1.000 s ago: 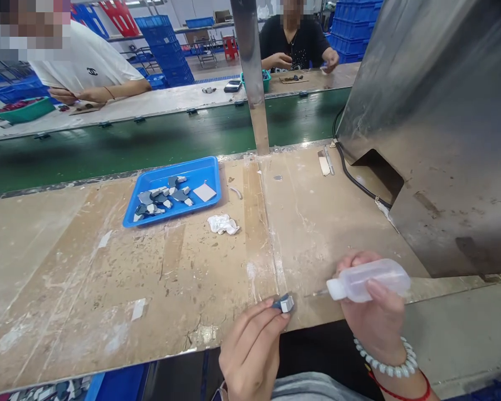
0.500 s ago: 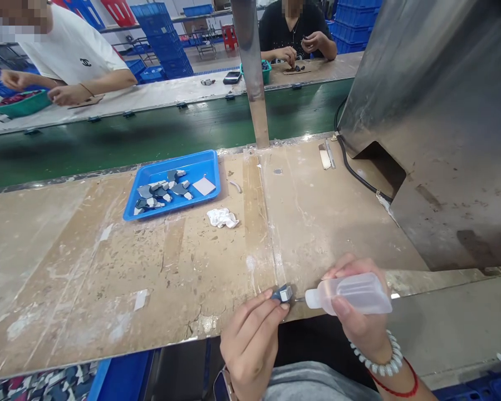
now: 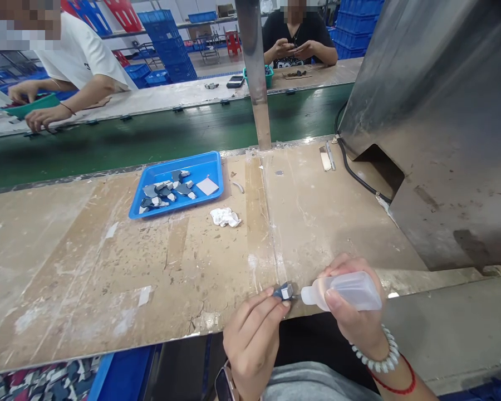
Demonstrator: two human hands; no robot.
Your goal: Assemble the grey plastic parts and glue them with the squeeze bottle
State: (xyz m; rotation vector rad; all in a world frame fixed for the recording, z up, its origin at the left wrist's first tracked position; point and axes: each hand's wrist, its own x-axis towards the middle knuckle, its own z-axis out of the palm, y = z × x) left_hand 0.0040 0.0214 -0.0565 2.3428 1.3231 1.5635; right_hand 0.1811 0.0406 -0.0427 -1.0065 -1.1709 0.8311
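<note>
Left hand (image 3: 253,331) pinched a small piece (image 3: 280,292) at the near edge of the bench (image 3: 209,256), right hand (image 3: 361,326) wrapped round a bottle (image 3: 354,292) by that edge. Bottle seemed light and squishy, best held mid-body.

Piece (image 3: 284,292): left end covered by the left hand (image 3: 250,334). Nozzle (image 3: 295,297): tip too fine to be told as touching the piece or just apart. Bottle (image 3: 354,291): partly covered by the right hand (image 3: 359,323), whose far fingers are partly hidden behind it. Watch (image 3: 223,384): cut off by the lower edge. Parts (image 3: 162,192) in tray (image 3: 200,164): overlapped, count not to be told. Bin (image 3: 104,379): cut off by the lower edge, partly hidden under the bench (image 3: 212,262). Housing (image 3: 442,139): cut off by the top and right edges. Basket (image 3: 269,78): partly hidden by the post (image 3: 254,67). Left co-worker (image 3: 87,53): head masked, cut off by the top edge.
</note>
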